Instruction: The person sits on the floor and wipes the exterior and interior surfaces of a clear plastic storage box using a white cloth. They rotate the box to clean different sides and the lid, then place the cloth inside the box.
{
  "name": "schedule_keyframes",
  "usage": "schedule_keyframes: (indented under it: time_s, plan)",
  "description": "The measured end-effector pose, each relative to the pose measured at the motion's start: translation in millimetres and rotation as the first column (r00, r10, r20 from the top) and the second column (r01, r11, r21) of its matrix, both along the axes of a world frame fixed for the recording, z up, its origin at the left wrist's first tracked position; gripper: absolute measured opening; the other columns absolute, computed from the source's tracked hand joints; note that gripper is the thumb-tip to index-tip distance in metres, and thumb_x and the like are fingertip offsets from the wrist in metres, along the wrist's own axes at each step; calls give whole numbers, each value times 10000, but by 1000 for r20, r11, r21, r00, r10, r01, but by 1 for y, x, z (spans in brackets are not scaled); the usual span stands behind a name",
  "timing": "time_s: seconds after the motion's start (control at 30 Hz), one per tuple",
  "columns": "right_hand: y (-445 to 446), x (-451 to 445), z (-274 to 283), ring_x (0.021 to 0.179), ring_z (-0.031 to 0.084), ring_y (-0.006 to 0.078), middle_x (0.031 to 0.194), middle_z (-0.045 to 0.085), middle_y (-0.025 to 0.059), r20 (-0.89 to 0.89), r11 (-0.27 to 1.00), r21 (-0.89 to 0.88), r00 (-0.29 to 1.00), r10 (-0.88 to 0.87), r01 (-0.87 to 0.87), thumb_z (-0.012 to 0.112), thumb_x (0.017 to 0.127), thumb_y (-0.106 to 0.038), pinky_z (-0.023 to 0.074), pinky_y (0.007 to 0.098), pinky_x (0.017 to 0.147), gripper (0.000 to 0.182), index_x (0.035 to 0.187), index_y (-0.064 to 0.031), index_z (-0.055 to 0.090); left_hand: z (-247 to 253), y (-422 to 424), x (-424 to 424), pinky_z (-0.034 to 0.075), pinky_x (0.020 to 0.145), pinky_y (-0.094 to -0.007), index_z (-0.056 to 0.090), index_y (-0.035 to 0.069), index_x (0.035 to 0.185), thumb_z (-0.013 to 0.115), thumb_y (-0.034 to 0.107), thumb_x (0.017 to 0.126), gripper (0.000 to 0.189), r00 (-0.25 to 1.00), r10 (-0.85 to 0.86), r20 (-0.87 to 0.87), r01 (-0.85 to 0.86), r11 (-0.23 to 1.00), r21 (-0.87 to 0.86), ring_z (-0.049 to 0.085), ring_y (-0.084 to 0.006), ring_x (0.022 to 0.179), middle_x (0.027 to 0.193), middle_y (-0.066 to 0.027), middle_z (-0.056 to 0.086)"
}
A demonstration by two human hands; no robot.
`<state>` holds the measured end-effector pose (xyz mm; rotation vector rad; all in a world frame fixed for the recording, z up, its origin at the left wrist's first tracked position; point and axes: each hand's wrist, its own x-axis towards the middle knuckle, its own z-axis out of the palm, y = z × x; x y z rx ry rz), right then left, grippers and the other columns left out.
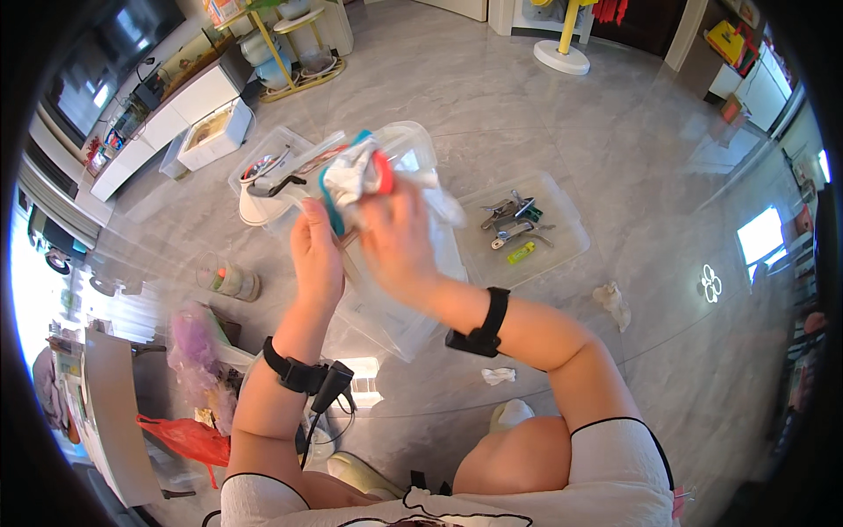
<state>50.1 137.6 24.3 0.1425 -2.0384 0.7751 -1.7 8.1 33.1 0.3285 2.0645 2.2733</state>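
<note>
My right hand [395,244], blurred by motion, is closed on a crumpled white cloth [352,174] with red and teal parts. Just left of it, my left hand [317,253] is raised with the thumb up, at the lower end of the teal edge; what its fingers hold is hidden. Below both hands are clear plastic containers [388,323]. To the right, a clear plastic lid or shallow tray [560,253] holds several metal tools [510,230] and a small yellow-green item [521,253]. A white object with a black strap or handle [260,205] lies at the left containers.
A glass jar [227,280] stands left of my left hand. Crumpled white tissues lie on the floor [498,376], another farther right [614,306]. A red plastic bag [188,440] is at lower left, a white foam box [214,135] at upper left, a plant stand [303,82] behind.
</note>
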Motion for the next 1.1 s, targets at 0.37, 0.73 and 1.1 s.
schedule_keyframes:
  time_s: [0.37, 0.73, 1.1]
  plan:
    - [26, -32, -8, 1086, 474, 371, 1155, 558, 148, 28, 999, 12, 999, 42, -43, 624, 734, -65, 418, 463, 900, 169, 896, -27, 654, 47, 2, 12, 516, 921, -408, 530, -106, 1192, 415, 433, 998, 585, 984, -75, 159, 27, 958, 284, 637, -322, 1053, 1135, -212, 633]
    - [17, -46, -9, 1120, 433, 392, 1278, 530, 162, 82, 998, 35, 996, 45, -48, 608, 743, -28, 370, 455, 964, 111, 846, -1, 638, 45, -13, -1, 523, 885, -390, 541, -69, 1171, 393, 394, 1007, 513, 977, 57, 207, -123, 939, 322, 656, -285, 988, 1108, -188, 649]
    - [23, -47, -52, 1095, 418, 422, 1231, 498, 190, -51, 994, -105, 999, 10, -15, 591, 748, -50, 344, 522, 959, 331, 1075, -4, 600, 44, -14, 5, 494, 961, -421, 479, -148, 1206, 335, 450, 1013, 645, 986, 50, 158, -87, 968, 237, 608, -349, 1106, 1196, -284, 592]
